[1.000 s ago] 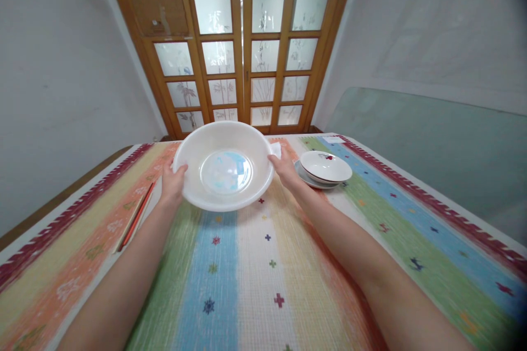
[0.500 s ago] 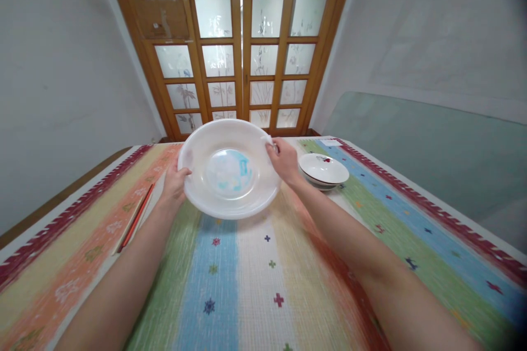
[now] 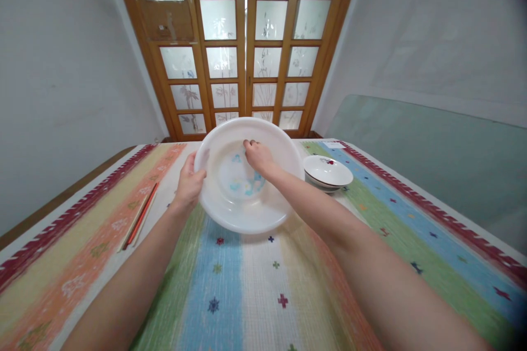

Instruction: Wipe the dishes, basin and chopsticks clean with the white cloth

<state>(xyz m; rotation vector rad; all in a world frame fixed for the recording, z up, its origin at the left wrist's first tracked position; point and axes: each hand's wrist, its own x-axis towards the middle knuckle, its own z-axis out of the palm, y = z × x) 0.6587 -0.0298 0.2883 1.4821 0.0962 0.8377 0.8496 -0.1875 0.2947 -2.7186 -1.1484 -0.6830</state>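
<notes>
My left hand (image 3: 191, 182) is closed on the left rim of a white plastic basin (image 3: 234, 218), thumb on the inner side. The basin is tilted up above the table, its inside facing me, with a blue pattern on its bottom. My right hand (image 3: 258, 157) is inside the basin, fingers curled against its inner surface near the upper middle. Whatever those fingers hold, if anything, is hidden. To the right of the basin stands a small stack of white dishes (image 3: 329, 171) with a dark rim and a red motif.
Thin red and pale sticks, seemingly chopsticks (image 3: 142, 214), lie on the left of the striped tablecloth (image 3: 259, 296). A small white paper (image 3: 334, 144) lies at the far right edge. Wooden doors with glass panes (image 3: 222, 60) stand beyond the table.
My right hand has left the basin's right rim and moved left into its inside. The basin has shifted slightly right, still gripped by my left hand.
</notes>
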